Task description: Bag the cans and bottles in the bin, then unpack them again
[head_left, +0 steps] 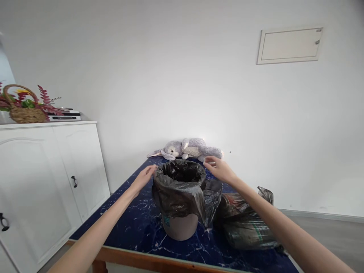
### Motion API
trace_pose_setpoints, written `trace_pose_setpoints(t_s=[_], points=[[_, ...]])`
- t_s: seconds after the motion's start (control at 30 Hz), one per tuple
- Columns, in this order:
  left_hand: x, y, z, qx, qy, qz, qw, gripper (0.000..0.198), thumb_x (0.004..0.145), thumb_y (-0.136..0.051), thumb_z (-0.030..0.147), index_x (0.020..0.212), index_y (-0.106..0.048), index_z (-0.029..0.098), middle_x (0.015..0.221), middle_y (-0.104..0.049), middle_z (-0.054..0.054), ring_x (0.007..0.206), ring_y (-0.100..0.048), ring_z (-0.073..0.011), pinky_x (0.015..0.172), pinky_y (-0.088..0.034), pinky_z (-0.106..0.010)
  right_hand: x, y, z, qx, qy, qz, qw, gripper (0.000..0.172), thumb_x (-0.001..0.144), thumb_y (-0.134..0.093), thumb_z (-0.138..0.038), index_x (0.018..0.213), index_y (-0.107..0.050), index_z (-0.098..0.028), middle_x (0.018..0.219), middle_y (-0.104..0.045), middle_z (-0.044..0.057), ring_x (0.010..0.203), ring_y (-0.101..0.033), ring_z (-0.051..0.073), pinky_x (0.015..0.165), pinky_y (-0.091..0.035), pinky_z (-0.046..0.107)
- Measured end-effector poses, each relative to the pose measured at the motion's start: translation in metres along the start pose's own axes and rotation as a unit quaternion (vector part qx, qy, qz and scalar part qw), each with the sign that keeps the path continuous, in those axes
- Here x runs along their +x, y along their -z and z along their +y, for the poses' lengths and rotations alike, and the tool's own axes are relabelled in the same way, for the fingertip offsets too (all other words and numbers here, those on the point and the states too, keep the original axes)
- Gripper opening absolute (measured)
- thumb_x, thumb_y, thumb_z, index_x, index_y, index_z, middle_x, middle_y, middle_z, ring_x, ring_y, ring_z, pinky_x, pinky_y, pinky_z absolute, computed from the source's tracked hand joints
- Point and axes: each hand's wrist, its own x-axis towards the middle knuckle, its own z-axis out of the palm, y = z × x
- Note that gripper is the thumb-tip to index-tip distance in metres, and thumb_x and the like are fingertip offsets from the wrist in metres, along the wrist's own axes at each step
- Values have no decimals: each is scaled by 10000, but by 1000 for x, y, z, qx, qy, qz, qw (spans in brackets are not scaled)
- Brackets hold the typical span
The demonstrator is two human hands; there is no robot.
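Note:
A grey bin (181, 227) stands upright on the table, lined with a black trash bag (178, 197). The bag's mouth is spread around the rim, and its edge hangs down outside, with a loose fold drooping at the right. My left hand (144, 177) is at the left side of the rim, its fingers stretched towards the bag and their tips at its edge. Beside the right side of the rim, my right hand (217, 167) is raised with loosely bent fingers and a gap at the thumb. Nothing shows in either hand.
Filled dark plastic bags (247, 225) lie right of the bin, partly behind my right forearm. A plush rabbit (187, 148) rests along the far edge of the blue marbled table (133, 223). At left stands a white cabinet (51, 182) with a flower basket (27, 113) on it.

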Motion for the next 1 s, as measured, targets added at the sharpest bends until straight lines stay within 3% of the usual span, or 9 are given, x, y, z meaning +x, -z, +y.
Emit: trace_pose_setpoints(t_s=[0.1,0.2,0.3,0.4,0.5,0.63,0.83,0.93,1.0], points=[[-21,2,12,-64,-43,-53,996,775,1006,-345,812,1591,-477,321,1689,-465,-71,1561,-420,-325,1242,-411,-452,-35,29,-22,42,129,25,990,534,1051,-569,-557,1505,-553,-276,1535,-610,114,1388,-601,312,1124,-537,529],[-45,-15,18,-98,-65,-126,985,1189,794,-587,928,1724,-153,326,1787,-246,-103,1620,-286,-385,1287,-348,-499,-62,32,-43,18,257,-39,966,582,980,-679,-612,1468,-593,-308,1539,-605,87,1463,-522,318,1206,-454,550],[-71,-39,3,-65,-12,-187,980,1461,692,-731,904,1731,78,273,1771,-247,-189,1584,-342,-446,1257,-390,-568,-70,11,-49,-18,310,-65,948,456,959,-731,-580,1279,-702,-256,1303,-737,90,1310,-634,308,1265,-350,578],[-100,-52,-35,8,6,-241,971,1452,743,-824,762,1711,160,312,1795,-158,-169,1597,-305,-454,1233,-416,-600,-60,-11,-45,-43,315,-37,947,343,955,-755,-540,1088,-731,-225,1050,-768,58,1048,-714,272,1245,-356,573],[-125,-49,-83,111,-5,-227,968,1269,837,-765,721,1722,73,370,1803,-71,-118,1608,-254,-459,1196,-462,-601,-44,-21,-41,-81,281,-28,956,343,920,-779,-576,1028,-731,-254,1015,-766,41,996,-714,270,1194,-413,514],[-140,-44,-124,228,-10,-141,963,833,1002,-552,684,1714,-248,376,1753,-306,-95,1582,-329,-435,1199,-462,-603,-16,-23,-36,-137,212,-37,967,346,912,-788,-577,1038,-743,-258,1035,-792,47,1054,-715,295,1147,-438,456],[-142,-50,-128,251,-16,-114,961,649,1055,-468,643,1636,-441,355,1726,-387,-77,1587,-335,-403,1233,-413,-616,30,-14,6,-174,117,-11,978,356,853,-842,-529,1043,-781,-234,987,-801,107,1023,-718,349,1005,-499,445],[-144,-51,-125,247,-19,-107,963,611,1056,-471,630,1604,-488,359,1711,-419,-74,1578,-365,-396,1220,-436,-609,41,-3,37,-188,73,8,979,341,829,-858,-484,1039,-787,-225,985,-793,121,1072,-708,378,1044,-483,503],[-144,-50,-121,245,-17,-110,963,601,1056,-465,630,1582,-516,345,1707,-427,-74,1581,-361,-392,1229,-424,-609,40,2,57,-190,51,24,980,370,841,-841,-443,1133,-774,-224,1117,-781,137,1203,-668,392,1109,-451,539]])
